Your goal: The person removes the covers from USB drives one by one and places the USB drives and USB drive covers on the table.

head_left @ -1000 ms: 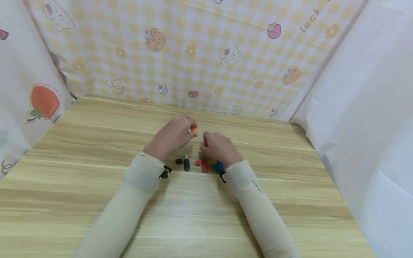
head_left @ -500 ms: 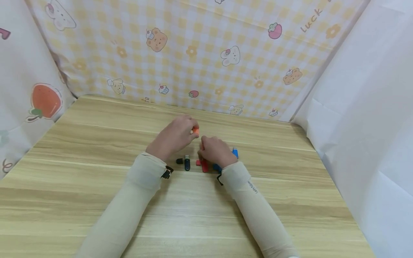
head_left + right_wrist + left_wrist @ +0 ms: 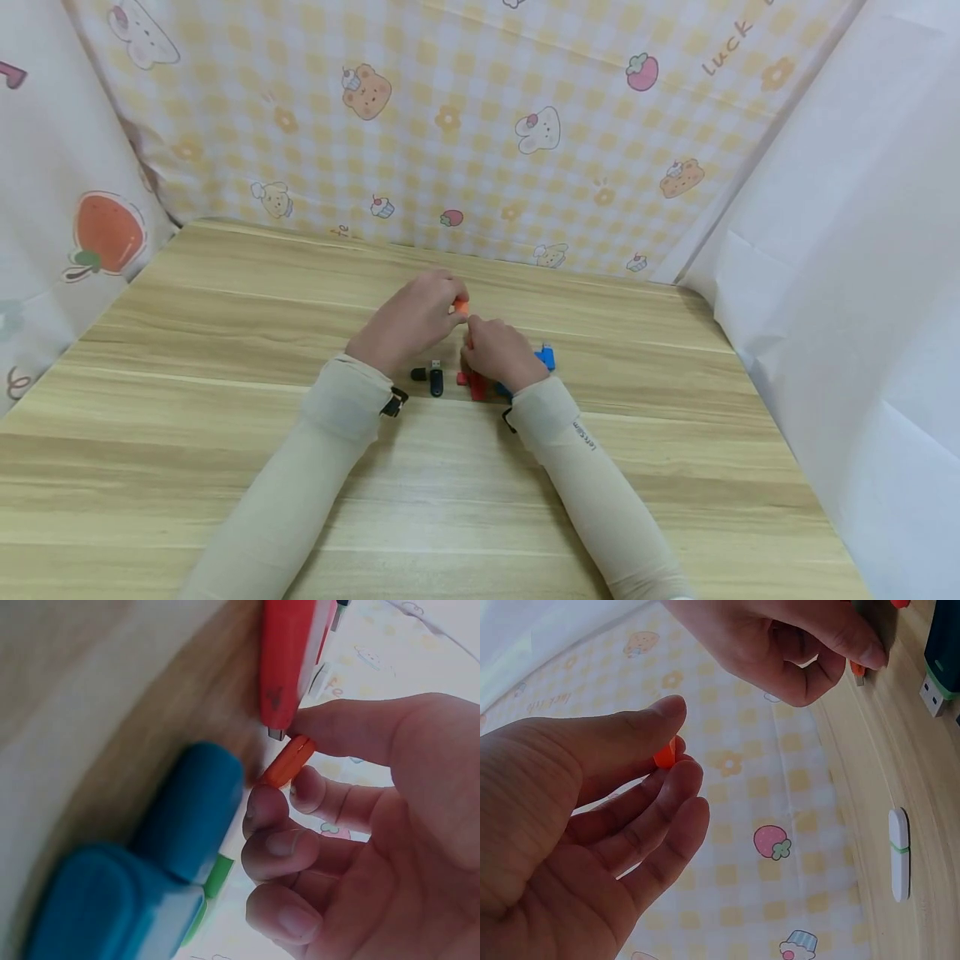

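Note:
My left hand (image 3: 416, 315) pinches a small orange USB cap (image 3: 665, 755) between thumb and fingertips, raised over the table. Close on its right, my right hand (image 3: 504, 350) pinches a small orange USB stick (image 3: 289, 761); in the left wrist view its metal plug pokes out below the fingertips. In the head view that stick is mostly hidden by the fingers. Under the right hand lie a red USB stick (image 3: 477, 387) and its red cap (image 3: 461, 378). A black USB stick (image 3: 437, 382) with its black cap (image 3: 418, 375) lies left of these.
A blue USB stick (image 3: 548, 358) lies right of my right hand, and a dark blue piece (image 3: 504, 389) shows below that hand. In the left wrist view a white stick with a green band (image 3: 900, 855) lies on the wooden table (image 3: 405, 500). A patterned cloth (image 3: 450, 158) hangs behind.
My left hand has drifted right with the orange cap, narrowing the gap between the hands. My right hand has shifted slightly down and left, uncovering the blue USB stick.

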A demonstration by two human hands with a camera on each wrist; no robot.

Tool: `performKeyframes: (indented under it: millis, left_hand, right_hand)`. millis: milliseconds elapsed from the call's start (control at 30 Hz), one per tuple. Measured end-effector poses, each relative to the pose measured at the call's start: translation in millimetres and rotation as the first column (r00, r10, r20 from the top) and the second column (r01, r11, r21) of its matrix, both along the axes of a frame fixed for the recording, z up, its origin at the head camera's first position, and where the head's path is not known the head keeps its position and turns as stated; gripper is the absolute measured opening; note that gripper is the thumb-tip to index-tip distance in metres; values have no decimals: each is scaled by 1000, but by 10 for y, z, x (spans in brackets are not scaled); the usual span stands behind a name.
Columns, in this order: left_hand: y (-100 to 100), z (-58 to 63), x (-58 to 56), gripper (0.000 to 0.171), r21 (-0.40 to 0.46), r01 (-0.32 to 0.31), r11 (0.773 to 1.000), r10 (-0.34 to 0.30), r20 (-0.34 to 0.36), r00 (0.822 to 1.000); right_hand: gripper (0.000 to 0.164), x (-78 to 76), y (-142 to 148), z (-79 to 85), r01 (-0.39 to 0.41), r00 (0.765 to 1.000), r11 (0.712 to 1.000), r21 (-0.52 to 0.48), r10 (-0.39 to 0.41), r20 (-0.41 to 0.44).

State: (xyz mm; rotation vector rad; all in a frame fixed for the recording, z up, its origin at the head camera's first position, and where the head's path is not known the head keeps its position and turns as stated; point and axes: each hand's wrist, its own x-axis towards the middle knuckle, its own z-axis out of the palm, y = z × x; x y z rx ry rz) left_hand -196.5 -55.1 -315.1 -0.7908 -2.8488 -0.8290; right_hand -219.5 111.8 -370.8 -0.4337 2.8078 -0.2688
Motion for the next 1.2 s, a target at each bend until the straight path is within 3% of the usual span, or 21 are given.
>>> performKeyframes:
  millis: [200,633,933,1200]
  left_hand:
    - [12,5,8,15,-1,4,1000,-4,-7,1000]
    - [40,1,5,13,-15,14,1000,-14,-19,1000]
    - [88,-31,11,20,-65,3,998,1,59,998]
    - [151,-172,-63,20,-130,-6,992,24,135,991]
  right_hand:
    - [22,1,-13,-14,4,1000,1000,-26,-3,2]
    - [16,7,-10,19,6,1000,1000,-22,-5,31]
    - [15,-9,66,95,54,995,996,-69,-48,85]
    - [24,3,251,339,93,996,989,-112,-92,11]
